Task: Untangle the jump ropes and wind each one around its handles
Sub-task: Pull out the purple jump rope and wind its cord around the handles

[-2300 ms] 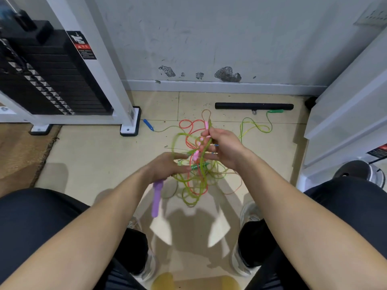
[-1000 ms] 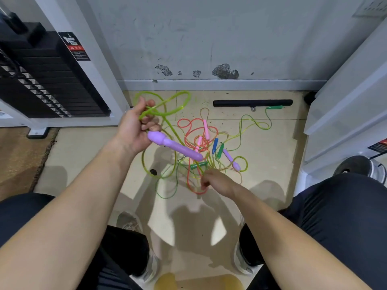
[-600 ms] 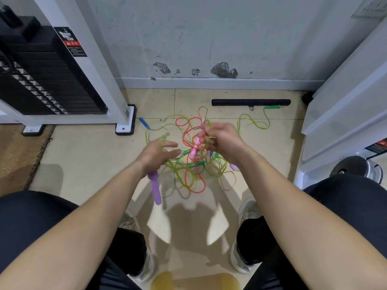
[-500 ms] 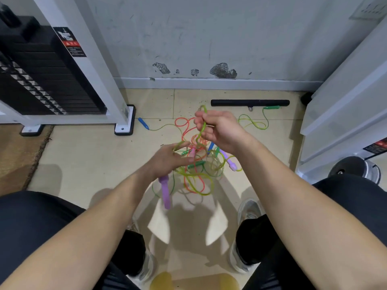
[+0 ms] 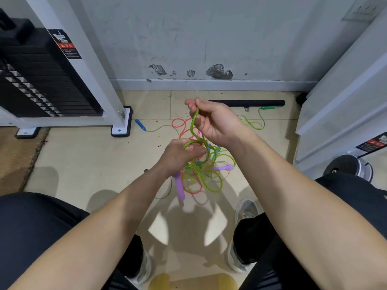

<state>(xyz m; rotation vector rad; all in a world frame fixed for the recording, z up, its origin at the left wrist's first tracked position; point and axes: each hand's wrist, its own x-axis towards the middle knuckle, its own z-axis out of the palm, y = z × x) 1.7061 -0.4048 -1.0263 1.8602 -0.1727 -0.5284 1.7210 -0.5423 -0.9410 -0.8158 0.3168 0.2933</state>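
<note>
R hand [image 5: 215, 124] fingers pinch green rope [image 5: 193, 124]; L hand [image 5: 178, 153] fingers grip purple handle [image 5: 180, 189], neon tangle [image 5: 201, 174] below

Left frame sticker [image 5: 65, 44]: black, red band, print too small to read
Right frame sticker [image 5: 373, 142]: black, red band, unreadable

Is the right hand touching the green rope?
Touching. Head view: the right hand pinches the green rope between thumb and fingers, and the strand hangs from that pinch to the left hand, which grips the purple handle.
</note>
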